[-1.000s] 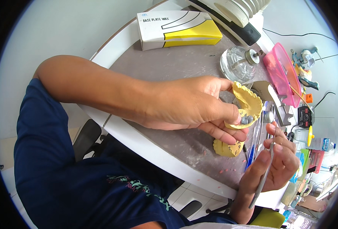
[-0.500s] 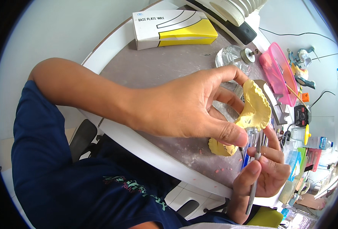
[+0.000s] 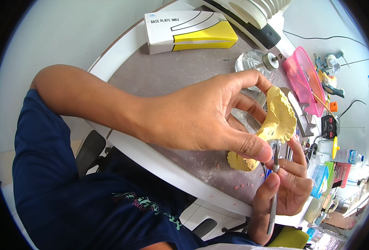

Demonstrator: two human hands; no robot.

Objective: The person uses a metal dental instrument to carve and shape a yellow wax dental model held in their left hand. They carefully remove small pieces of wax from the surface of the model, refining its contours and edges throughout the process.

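The biggest thing here is the table (image 3: 163,71), which has a grey top and a curved white border. The left arm, with a dark blue sleeve (image 3: 43,125), crosses above it. The left hand (image 3: 209,112) is raised over the table and grips a yellow dental cast (image 3: 279,114): the index finger reaches to its upper edge, the thumb is by its lower end, and other fingers go behind it. A white and yellow box (image 3: 188,31) lies at the far side of the table. The right hand (image 3: 286,187) is below the cast, and its thumb and index finger are closed on the handle of a slim metal tool (image 3: 274,200). A pink basket (image 3: 291,71) stands farther to the right, with a thin stick leaning out. The held cast is in the air, its scalloped edge toward the right. Beyond the left hand there is a glass jar (image 3: 247,62) with a metal cap. A second yellow cast (image 3: 239,160) rests on the table, partly covered by the left thumb. The tool points upward to the held cast; I cannot tell if its tip touches. The smallest are pink crumbs (image 3: 236,187), scattered near the border.
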